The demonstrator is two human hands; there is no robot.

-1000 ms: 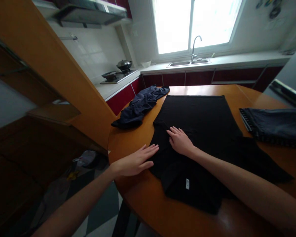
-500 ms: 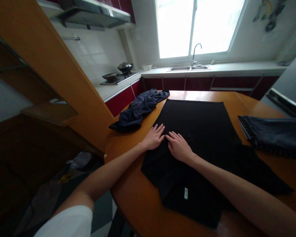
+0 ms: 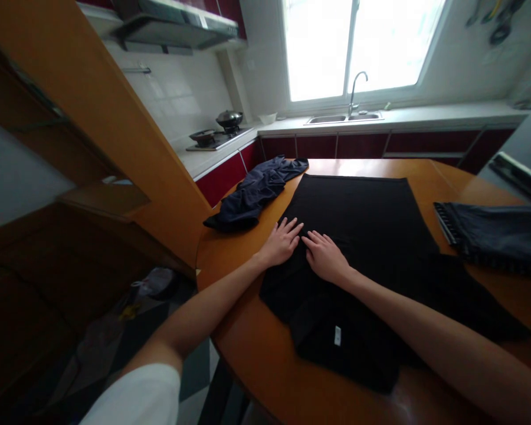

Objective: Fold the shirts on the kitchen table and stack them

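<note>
A black shirt lies spread on the wooden table, its hem toward the window and its collar end, with a small white label, toward me. One sleeve stretches out to the right. My left hand rests flat on the shirt's left edge with the fingers spread. Close beside it, my right hand lies palm down on the cloth, fingers stretched out. Neither hand grips the fabric.
A crumpled dark blue garment lies at the table's left. Folded dark jeans are at the right. The table has a rounded edge near me. A wooden partition stands on the left; behind are a stove and sink.
The whole scene has shifted slightly to the right and up as my head turned. Both hands stay on the shirt in nearly the same place.
</note>
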